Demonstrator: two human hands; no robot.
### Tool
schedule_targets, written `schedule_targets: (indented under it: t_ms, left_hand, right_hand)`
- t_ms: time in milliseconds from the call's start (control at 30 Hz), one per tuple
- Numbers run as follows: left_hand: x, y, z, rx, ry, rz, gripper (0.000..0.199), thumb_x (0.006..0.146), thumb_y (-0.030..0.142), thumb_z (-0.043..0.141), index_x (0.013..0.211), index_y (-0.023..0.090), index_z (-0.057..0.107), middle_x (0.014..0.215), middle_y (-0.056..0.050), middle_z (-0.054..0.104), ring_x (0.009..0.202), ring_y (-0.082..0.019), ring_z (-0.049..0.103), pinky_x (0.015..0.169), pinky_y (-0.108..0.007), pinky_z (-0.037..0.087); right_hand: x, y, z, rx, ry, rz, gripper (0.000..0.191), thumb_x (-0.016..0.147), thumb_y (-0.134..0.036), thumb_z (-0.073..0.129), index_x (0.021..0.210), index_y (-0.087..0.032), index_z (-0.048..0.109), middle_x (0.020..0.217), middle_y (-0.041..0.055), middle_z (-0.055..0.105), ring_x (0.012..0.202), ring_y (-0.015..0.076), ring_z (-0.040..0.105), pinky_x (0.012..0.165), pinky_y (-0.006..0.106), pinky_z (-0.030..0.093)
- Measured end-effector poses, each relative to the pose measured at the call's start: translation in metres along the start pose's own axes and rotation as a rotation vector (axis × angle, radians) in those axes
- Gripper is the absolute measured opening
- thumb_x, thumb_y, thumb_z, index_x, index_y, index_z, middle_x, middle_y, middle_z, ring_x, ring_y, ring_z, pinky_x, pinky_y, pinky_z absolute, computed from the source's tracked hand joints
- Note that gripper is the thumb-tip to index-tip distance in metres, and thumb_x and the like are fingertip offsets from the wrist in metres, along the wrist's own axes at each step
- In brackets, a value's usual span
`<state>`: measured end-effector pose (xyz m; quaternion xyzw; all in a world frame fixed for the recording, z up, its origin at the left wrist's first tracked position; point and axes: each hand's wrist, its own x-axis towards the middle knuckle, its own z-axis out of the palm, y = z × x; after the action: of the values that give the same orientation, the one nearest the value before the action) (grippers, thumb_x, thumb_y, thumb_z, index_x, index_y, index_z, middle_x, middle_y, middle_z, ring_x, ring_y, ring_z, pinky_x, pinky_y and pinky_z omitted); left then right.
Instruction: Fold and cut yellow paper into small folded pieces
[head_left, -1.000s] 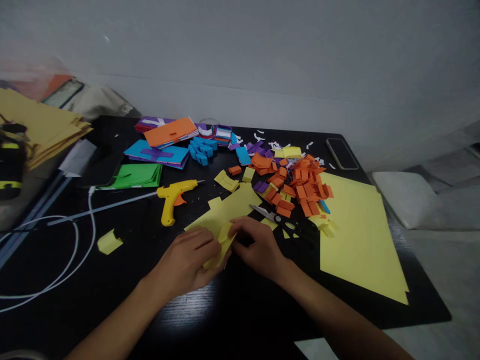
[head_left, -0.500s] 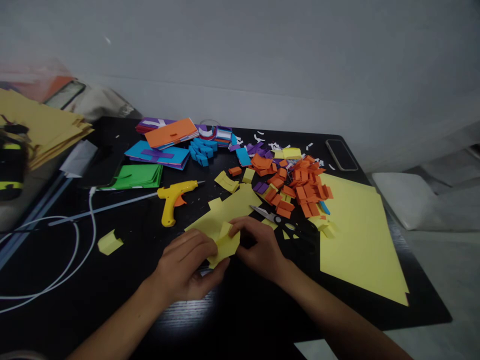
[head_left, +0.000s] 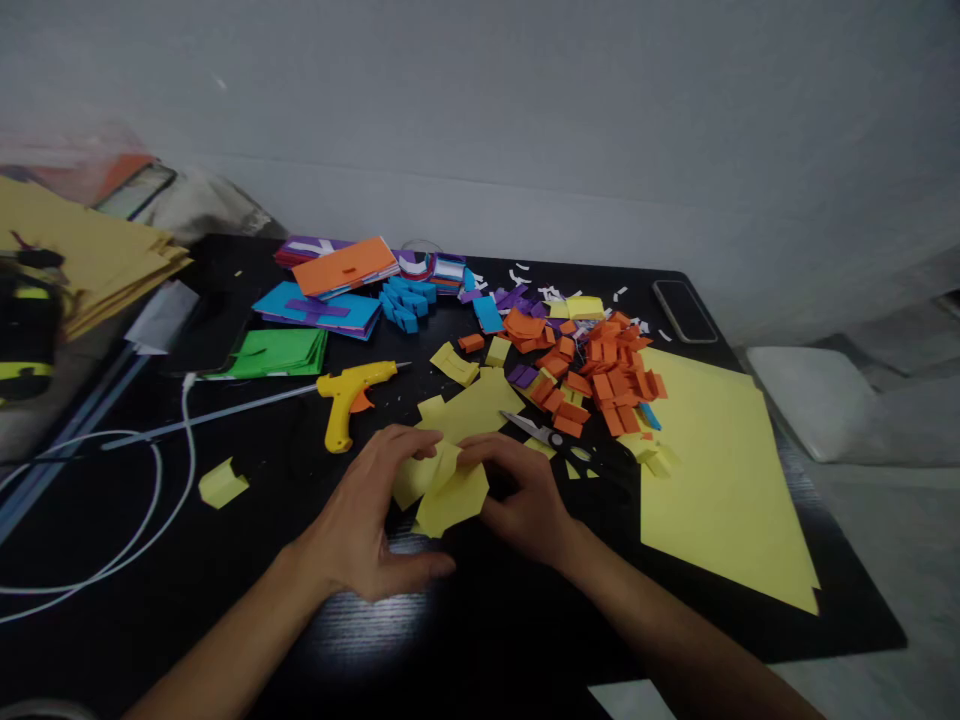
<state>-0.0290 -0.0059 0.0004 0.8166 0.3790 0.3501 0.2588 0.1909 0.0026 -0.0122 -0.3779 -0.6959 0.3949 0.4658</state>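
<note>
The black table [head_left: 525, 620] spans the view. On its right side lie large yellow sheets [head_left: 720, 480]; at its far left side sit 4 folded packets, in purple, orange, blue and green [head_left: 345, 268]. The left hand [head_left: 360, 525] is opened wide, thumb well apart from the fingers, at the left side of a folded yellow paper piece [head_left: 454, 498]; whether its fingertips touch the paper, I cannot tell. The right hand [head_left: 525, 495] is closed in a pinch on the upper right part of that piece, which stands out from the fingertips toward the left hand, between the 2 hands and above the near end of a cut yellow sheet [head_left: 484, 400]. Left of that sheet lies 1 yellow glue gun [head_left: 349, 395]; just right of it, 1 pair of scissors [head_left: 555, 438] lies with its tip pointing away to the left. A phone [head_left: 684, 310] rests near the far right corner. A heap of orange folded pieces [head_left: 615, 370] lies beyond the scissors, and 1 small yellow folded piece [head_left: 223, 484] lies alone on the left, near a white cable [head_left: 193, 460].
</note>
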Motion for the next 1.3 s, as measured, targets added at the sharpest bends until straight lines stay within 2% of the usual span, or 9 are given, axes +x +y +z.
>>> schedule_targets:
  t_ms: [67, 167, 267, 400, 500, 700, 900, 1033, 1300]
  left_hand:
    - [0.003, -0.001, -0.001, 0.028, -0.033, -0.023, 0.071, 0.071, 0.037, 0.081, 0.131, 0.021, 0.048, 0.117, -0.012, 0.06, 0.106, -0.031, 0.061, 0.09, -0.047, 0.054]
    - [0.007, 0.0, 0.004, 0.015, -0.03, -0.033, 0.042, 0.082, 0.025, 0.075, 0.118, 0.022, 0.054, 0.106, -0.007, 0.065, 0.097, -0.024, 0.064, 0.086, -0.039, 0.054]
    - [0.008, 0.002, 0.007, -0.041, -0.001, -0.059, 0.029, 0.089, 0.018, 0.071, 0.115, 0.022, 0.057, 0.102, -0.005, 0.068, 0.094, -0.021, 0.066, 0.083, -0.034, 0.054]
    - [0.007, 0.002, 0.005, -0.097, -0.021, -0.074, 0.031, 0.088, 0.016, 0.07, 0.116, 0.022, 0.059, 0.107, -0.006, 0.069, 0.096, -0.02, 0.068, 0.084, -0.032, 0.057]
    - [0.005, 0.001, 0.002, -0.074, -0.008, -0.057, 0.033, 0.085, 0.014, 0.07, 0.115, 0.021, 0.059, 0.104, -0.006, 0.071, 0.091, -0.019, 0.071, 0.079, -0.029, 0.058]
    - [0.008, 0.003, 0.002, -0.154, 0.058, -0.006, 0.013, 0.091, 0.019, 0.069, 0.103, 0.019, 0.064, 0.094, -0.005, 0.072, 0.082, -0.016, 0.071, 0.073, -0.024, 0.057]
    - [0.008, 0.001, 0.001, -0.192, 0.057, -0.037, 0.016, 0.089, 0.025, 0.075, 0.101, 0.019, 0.066, 0.094, -0.006, 0.073, 0.084, -0.017, 0.072, 0.073, -0.024, 0.057]
    - [0.006, 0.0, 0.002, -0.215, 0.091, -0.043, 0.02, 0.085, 0.025, 0.08, 0.097, 0.019, 0.065, 0.094, -0.005, 0.073, 0.085, -0.018, 0.073, 0.072, -0.024, 0.058]
    - [0.009, 0.002, 0.006, -0.193, 0.124, -0.017, 0.01, 0.09, 0.009, 0.07, 0.091, 0.019, 0.066, 0.091, -0.006, 0.075, 0.082, -0.016, 0.074, 0.072, -0.022, 0.058]
  right_hand:
    - [0.0, 0.0, 0.001, 0.008, 0.008, -0.035, 0.015, 0.085, -0.016, 0.072, 0.099, -0.021, 0.072, 0.101, 0.0086, 0.077, 0.094, 0.0205, 0.075, 0.081, 0.031, 0.06]
    - [-0.001, 0.001, 0.002, -0.002, 0.018, -0.026, 0.018, 0.084, -0.016, 0.074, 0.102, -0.022, 0.073, 0.1, 0.008, 0.078, 0.091, 0.0194, 0.075, 0.08, 0.03, 0.06]
    - [-0.002, 0.001, 0.002, -0.002, 0.026, 0.001, 0.02, 0.085, -0.014, 0.073, 0.103, -0.022, 0.073, 0.098, 0.0069, 0.078, 0.086, 0.018, 0.075, 0.075, 0.027, 0.06]
    - [-0.002, 0.0, 0.002, 0.013, 0.011, 0.01, 0.022, 0.083, -0.01, 0.07, 0.102, -0.021, 0.074, 0.097, 0.0067, 0.078, 0.085, 0.0177, 0.075, 0.073, 0.027, 0.059]
    - [-0.001, -0.001, 0.001, 0.028, -0.01, 0.003, 0.024, 0.081, -0.007, 0.069, 0.101, -0.021, 0.074, 0.099, 0.007, 0.079, 0.088, 0.0186, 0.075, 0.077, 0.029, 0.059]
    - [0.001, -0.003, -0.001, 0.047, -0.049, -0.003, 0.015, 0.084, -0.012, 0.073, 0.096, -0.021, 0.073, 0.101, 0.0086, 0.078, 0.089, 0.0184, 0.076, 0.075, 0.027, 0.06]
    - [0.001, -0.009, -0.002, -0.014, -0.085, -0.138, 0.015, 0.084, -0.017, 0.078, 0.098, -0.021, 0.075, 0.117, 0.0122, 0.073, 0.101, 0.0206, 0.074, 0.091, 0.034, 0.06]
    - [0.0, -0.01, -0.002, -0.006, -0.113, -0.176, 0.022, 0.085, -0.017, 0.078, 0.106, -0.021, 0.074, 0.117, 0.0127, 0.074, 0.106, 0.0215, 0.074, 0.095, 0.034, 0.06]
    - [-0.003, -0.006, 0.0, -0.031, -0.08, -0.215, 0.027, 0.084, -0.015, 0.075, 0.11, -0.021, 0.07, 0.118, 0.0129, 0.073, 0.106, 0.0217, 0.074, 0.094, 0.034, 0.061]
